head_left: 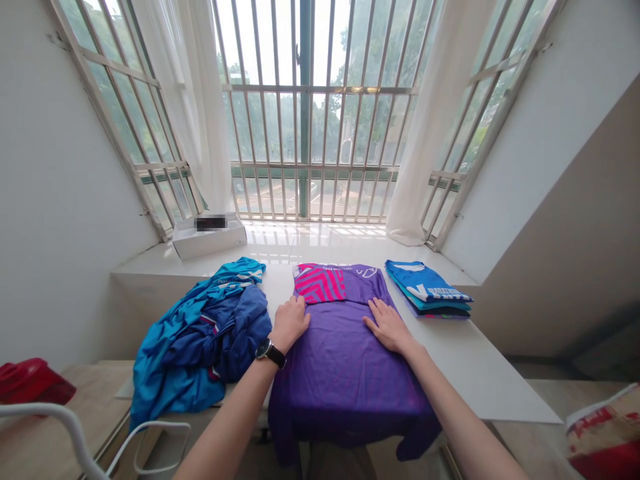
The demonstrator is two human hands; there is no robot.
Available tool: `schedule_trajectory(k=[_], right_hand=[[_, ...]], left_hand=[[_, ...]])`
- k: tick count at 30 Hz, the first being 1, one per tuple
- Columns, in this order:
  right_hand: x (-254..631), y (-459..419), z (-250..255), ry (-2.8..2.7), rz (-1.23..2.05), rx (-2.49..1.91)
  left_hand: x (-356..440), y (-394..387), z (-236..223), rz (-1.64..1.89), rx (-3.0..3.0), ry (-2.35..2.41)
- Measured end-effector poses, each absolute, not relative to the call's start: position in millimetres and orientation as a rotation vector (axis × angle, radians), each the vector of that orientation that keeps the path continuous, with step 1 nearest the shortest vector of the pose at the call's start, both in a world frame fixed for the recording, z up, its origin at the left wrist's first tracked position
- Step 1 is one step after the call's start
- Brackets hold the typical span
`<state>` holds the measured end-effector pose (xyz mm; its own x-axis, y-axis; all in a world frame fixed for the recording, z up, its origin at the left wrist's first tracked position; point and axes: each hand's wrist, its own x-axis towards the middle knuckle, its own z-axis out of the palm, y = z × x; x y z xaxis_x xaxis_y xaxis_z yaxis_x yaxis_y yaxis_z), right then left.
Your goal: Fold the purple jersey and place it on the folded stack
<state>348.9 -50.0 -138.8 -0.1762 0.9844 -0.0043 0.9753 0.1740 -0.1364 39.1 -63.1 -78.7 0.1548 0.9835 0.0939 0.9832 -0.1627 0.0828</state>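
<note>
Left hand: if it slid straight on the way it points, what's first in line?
The pink-patterned panel of the purple jersey, just past the left hand, which lies flat on the jersey. The panel looks almost at the fingertips, though depth is hard to judge here.

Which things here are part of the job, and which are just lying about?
Job: left hand, right hand, both flat on the purple jersey; crumpled blue jersey; folded jersey stack.
Lying about: white box; red cloth; printed bag.

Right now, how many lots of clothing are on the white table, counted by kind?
Purple jersey, spread out: 1
Crumpled blue heap: 1
Folded stack of shirts: 1
Total: 3
</note>
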Motion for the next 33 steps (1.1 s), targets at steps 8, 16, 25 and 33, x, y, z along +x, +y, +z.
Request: schedule_trajectory(k=[8,16,25,33], right_hand=[[349.6,-49.3,-139.9,-2.323,0.165,-1.953],[348.3,-51.4,-137.0,-2.324,0.143,-1.931],[348.9,-50.7,-139.6,-2.302,0.158,-1.926],[349.2,-50.4,-141.4,-2.3,0.155,-1.933]], left_hand=[[34.4,-66.7,-68.2,-0.023,2.331,2.046],[37.8,-63.1,-68.3,-0.027,2.429,1.952],[39.4,-61.0,-73.8,0.056,2.473,1.937],[32.1,-58.9,-83.2,0.159,2.497,1.886]])
